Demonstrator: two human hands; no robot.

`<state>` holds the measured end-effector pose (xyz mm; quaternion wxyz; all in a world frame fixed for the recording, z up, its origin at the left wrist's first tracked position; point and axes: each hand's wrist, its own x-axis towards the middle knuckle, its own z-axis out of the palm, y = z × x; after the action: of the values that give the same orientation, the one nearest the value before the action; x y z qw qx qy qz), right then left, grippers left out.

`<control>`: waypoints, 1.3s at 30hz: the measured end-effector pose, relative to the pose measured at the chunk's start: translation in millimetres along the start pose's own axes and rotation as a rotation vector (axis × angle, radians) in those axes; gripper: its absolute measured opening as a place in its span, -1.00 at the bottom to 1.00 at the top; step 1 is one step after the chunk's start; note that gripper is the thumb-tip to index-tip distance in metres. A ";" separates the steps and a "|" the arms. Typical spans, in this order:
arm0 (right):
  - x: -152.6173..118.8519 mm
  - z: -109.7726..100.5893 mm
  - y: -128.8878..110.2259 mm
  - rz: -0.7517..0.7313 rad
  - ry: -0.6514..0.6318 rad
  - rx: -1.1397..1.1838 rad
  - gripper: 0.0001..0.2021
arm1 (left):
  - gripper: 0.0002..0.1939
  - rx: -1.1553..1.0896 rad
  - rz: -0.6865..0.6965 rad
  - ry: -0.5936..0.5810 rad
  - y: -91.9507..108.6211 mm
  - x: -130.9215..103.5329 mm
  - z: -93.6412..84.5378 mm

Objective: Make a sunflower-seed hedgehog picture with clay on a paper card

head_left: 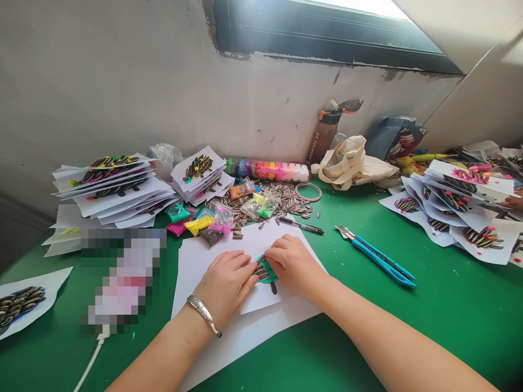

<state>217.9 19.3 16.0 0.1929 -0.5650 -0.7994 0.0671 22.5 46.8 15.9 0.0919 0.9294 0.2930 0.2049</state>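
The green clay shape (267, 272) lies on a small white sheet (256, 306) between the two hands; it is flat and matte with a rounded edge, partly hidden by fingers, and striped, pointed seeds (260, 269) overlap on its left part; a dark, blunt mark (273, 287) juts below it on the paper. The left hand (229, 279) lies palm down, its grip loosely spread, fingers bent and thumb beside the clay; the right hand (295, 264) has its grip nearly closed at the clay's upper edge, the fingertips hiding whether a seed is between them. A patterned, silvery metal bracelet (204, 314) circles the left wrist.

Larger smooth sheets (241, 354) lie beneath, their corners showing on the glossy green desk (449, 321); beyond their top edge spreads a heap of hard, ridged seeds (286, 197), with crinkled plastic packets of clay (200, 224) to its left and a flat ring (297, 191) at its right. The slim black pen (302, 225) crosses near the sheets' far edge; the blue plastic cutter (379, 258) lies well apart on the right, bare desk stretching between it and the right forearm; stacked seed pictures (118, 201) bound the far left.
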 end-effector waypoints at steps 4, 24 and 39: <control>-0.4 -0.2 -2.0 -0.004 0.000 0.009 -0.79 | -0.80 0.003 -0.005 -0.011 1.1 1.0 -0.8; 56.5 -4.8 47.4 0.123 0.040 -0.182 -0.76 | -0.77 -0.065 -0.098 -0.031 -4.8 -0.7 -4.5; 89.0 13.6 -18.7 -0.287 -0.068 -0.199 -0.88 | -0.74 -0.139 -0.133 -0.061 -5.7 2.6 -7.0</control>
<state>170.8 97.0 30.4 0.1165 -0.4590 -0.8805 -0.0218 18.5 53.3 21.4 0.1783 0.9051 0.3361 0.1900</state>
